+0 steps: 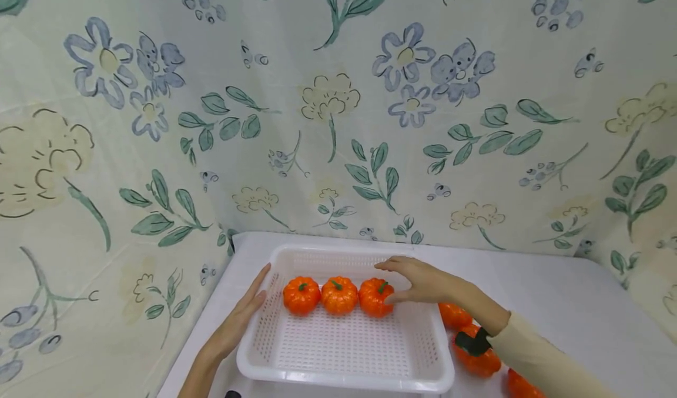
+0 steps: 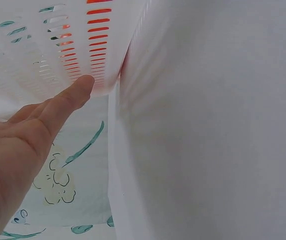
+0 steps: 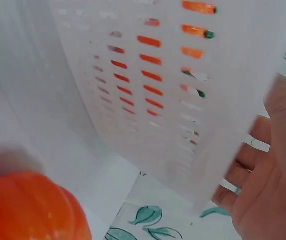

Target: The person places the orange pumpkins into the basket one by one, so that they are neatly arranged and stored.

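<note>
A white perforated plastic basket sits on the table, with three small orange pumpkins in a row along its back half: the left pumpkin, the middle pumpkin and the right pumpkin. My right hand reaches over the basket's right rim, fingers spread and thumb right at the right pumpkin's side. In the right wrist view its fingers show past the basket wall. My left hand lies along the left wall, its fingers straight; a fingertip meets the slotted side in the left wrist view.
Outside the basket, on the right, lie more orange pumpkins, partly hidden under my right forearm. A dark item shows at my right wrist. The white-covered table extends to the right. A floral cloth hangs behind it.
</note>
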